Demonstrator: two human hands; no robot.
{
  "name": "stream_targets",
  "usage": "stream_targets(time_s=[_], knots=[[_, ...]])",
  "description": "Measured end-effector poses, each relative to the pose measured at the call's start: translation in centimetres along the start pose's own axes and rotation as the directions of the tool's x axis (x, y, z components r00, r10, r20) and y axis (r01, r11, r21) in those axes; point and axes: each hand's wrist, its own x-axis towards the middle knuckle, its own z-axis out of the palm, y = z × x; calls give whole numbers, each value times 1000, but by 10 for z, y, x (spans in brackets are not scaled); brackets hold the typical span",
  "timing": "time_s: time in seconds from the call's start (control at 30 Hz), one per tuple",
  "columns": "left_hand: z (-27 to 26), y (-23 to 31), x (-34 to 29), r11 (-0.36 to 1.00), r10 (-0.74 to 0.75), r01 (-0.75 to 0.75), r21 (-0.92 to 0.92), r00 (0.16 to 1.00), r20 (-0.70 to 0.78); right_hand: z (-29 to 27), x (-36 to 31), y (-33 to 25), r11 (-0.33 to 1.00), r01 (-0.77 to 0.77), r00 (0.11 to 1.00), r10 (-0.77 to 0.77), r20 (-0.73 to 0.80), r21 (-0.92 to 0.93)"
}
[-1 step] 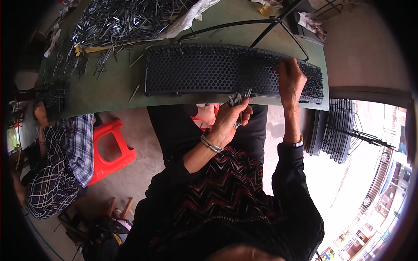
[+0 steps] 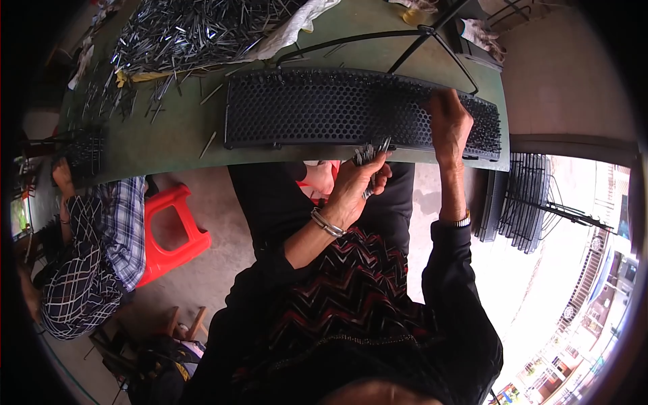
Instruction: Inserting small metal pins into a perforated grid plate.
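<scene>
A long black perforated panel point(image 2: 304, 111) with rows of round holes lies along the near edge of the table. Thin dark strips stand up in many of its holes, densely at the right end and along the far edge. My left hand point(image 2: 354, 185) is closed around a bundle of thin dark strips point(image 2: 366, 154), just off the panel's near edge. Over the right part of the panel, my right hand point(image 2: 451, 128) is closed, its fingertips pinched and slightly blurred; what they hold is hidden.
A big heap of loose dark strips point(image 2: 196, 34) lies on white sheeting on the green table point(image 2: 182, 145). Black metal rods point(image 2: 351, 38) rise behind the panel. At left, a co-worker's hand point(image 2: 64, 177) works near a red stool point(image 2: 177, 233). More black panels point(image 2: 526, 202) stand at right.
My right hand has shifted very slightly to the left above the panel. The left hand and its bundle have not visibly moved.
</scene>
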Motion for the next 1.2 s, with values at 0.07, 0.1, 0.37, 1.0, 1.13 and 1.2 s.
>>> stream_targets(time_s=[0.07, 0.1, 0.37, 1.0, 1.13, 1.2], knots=[[-2, 1, 0, 1000, -18, 18, -7, 999, 30, 4, 0, 4, 1000, 31, 999, -31, -10, 5], [-2, 1, 0, 1000, -18, 18, -8, 999, 31, 5, 0, 5, 998, 62, 998, -62, -18, 11], [-2, 2, -2, 1000, 7, -6, -10, 998, 59, 11, -7, 0, 949, 81, 992, -106, -64, -306], [3, 10, -11, 994, -1, -6, 113, 999, 55, -18, -48, -37, 792, -478, 766, 164, 622, 379], [2, 17, -9, 995, 28, -31, 94, 999, 42, -18, -55, -58, 895, -242, 955, 151, 256, 376], [3, 21, -9, 993, 27, -33, 115, 998, 51, -18, -61, -65, 980, 153, 980, -167, 104, 131]])
